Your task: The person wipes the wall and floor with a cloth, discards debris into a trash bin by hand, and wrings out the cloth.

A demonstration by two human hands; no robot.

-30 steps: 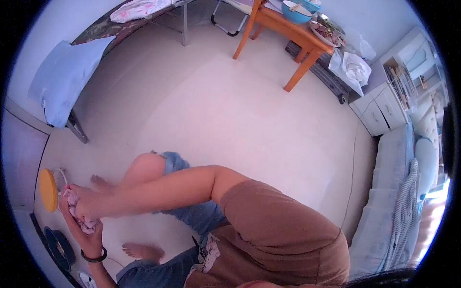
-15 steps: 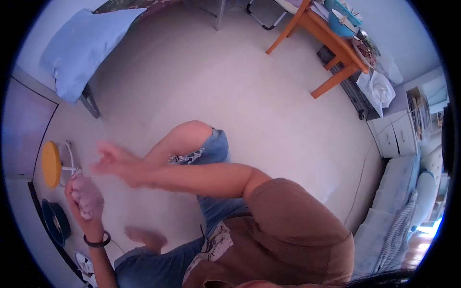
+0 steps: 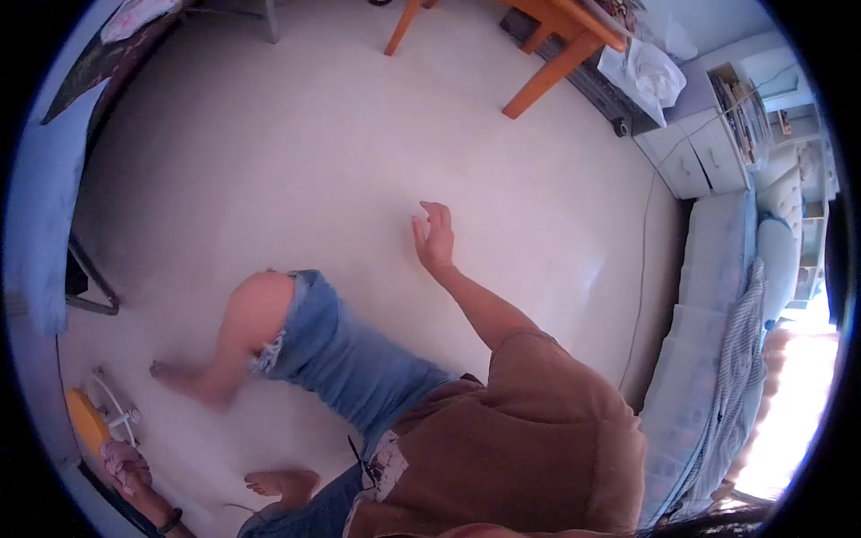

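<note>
My left hand (image 3: 134, 480), with a dark band on its wrist, is at the lower left, closed around a crumpled pinkish cloth (image 3: 123, 457). The cloth is right by the yellow round seat (image 3: 87, 421) of a small stool with white legs, and I cannot tell whether they touch. My right hand (image 3: 435, 238) is held out over the floor near the middle of the view. Its fingers are loosely curved and apart, with nothing in them. My bent knee (image 3: 260, 305) and denim shorts (image 3: 345, 350) lie between the two hands.
An orange wooden table (image 3: 560, 67) stands at the top, with a white plastic bag (image 3: 655, 76) beside it. White drawers (image 3: 686, 161) and a bed (image 3: 700, 341) line the right side. A cable (image 3: 641, 278) runs along the floor. Blue fabric (image 3: 45, 206) hangs at the left.
My right hand has swung away from the cloth, to the right. The left hand with the cloth sits lower, beside the stool. The view has shifted to the right and my legs have moved.
</note>
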